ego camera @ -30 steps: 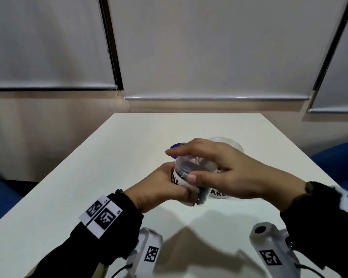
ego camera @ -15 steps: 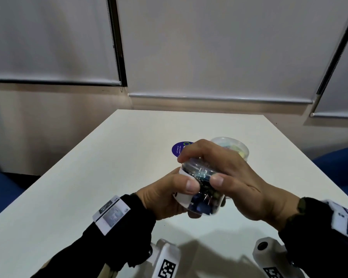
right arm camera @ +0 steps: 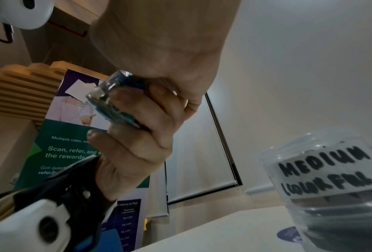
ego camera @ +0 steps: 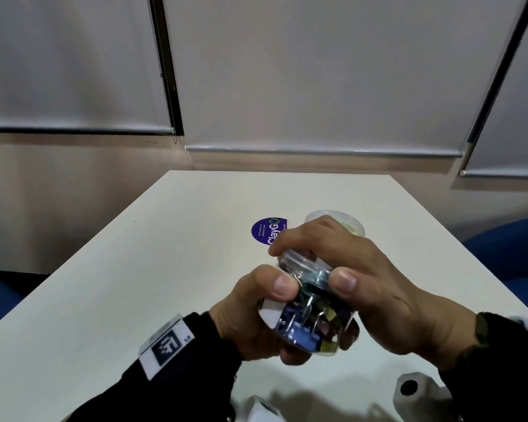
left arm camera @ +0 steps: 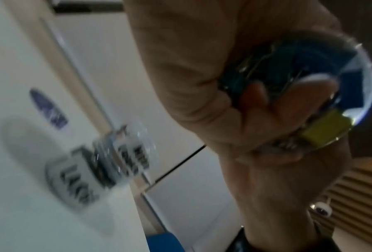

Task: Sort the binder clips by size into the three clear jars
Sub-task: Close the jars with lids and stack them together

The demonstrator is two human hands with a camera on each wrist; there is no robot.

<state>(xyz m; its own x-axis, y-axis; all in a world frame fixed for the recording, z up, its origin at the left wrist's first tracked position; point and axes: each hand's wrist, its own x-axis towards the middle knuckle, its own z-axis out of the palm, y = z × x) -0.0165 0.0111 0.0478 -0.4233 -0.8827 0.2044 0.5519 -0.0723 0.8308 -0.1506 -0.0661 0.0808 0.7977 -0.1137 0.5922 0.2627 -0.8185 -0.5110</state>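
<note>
A clear jar with a white label holds several blue and yellow binder clips. I hold it above the table, tipped with its base toward me. My left hand grips the jar's body, thumb on top and fingers underneath. My right hand is wrapped round its clear lid, thumb and fingers curled on the rim. The left wrist view shows the jar's base with a yellow clip inside. A second jar, labelled MEDIUM COLORFUL, stands on the table; its top shows behind my right hand.
A round blue sticker lies on the white table beyond my hands. In the blurred left wrist view two labelled jars stand side by side on the table. Blue chairs flank the table.
The jar has come up off the table and tipped its base toward me. Both hands have kept their hold and moved nearer to me.
</note>
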